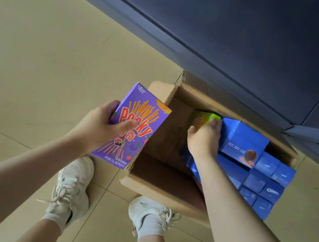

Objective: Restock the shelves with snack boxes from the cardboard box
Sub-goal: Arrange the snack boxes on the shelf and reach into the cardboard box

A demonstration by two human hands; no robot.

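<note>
An open cardboard box (144,184) stands on the floor in front of my feet. Several blue snack boxes (244,144) fill its right side. My left hand (100,125) grips a purple Pocky box (136,125) just left of the carton, thumb across its front. Inside the carton, my right hand (204,139) curls its fingers over the top of a green snack box (202,118), which is mostly hidden by the hand and the blue boxes.
The dark blue base of a shelf unit (233,37) runs diagonally behind the carton. Beige floor tiles (37,56) spread to the left. My two white sneakers (72,188) stand just below the carton's near edge.
</note>
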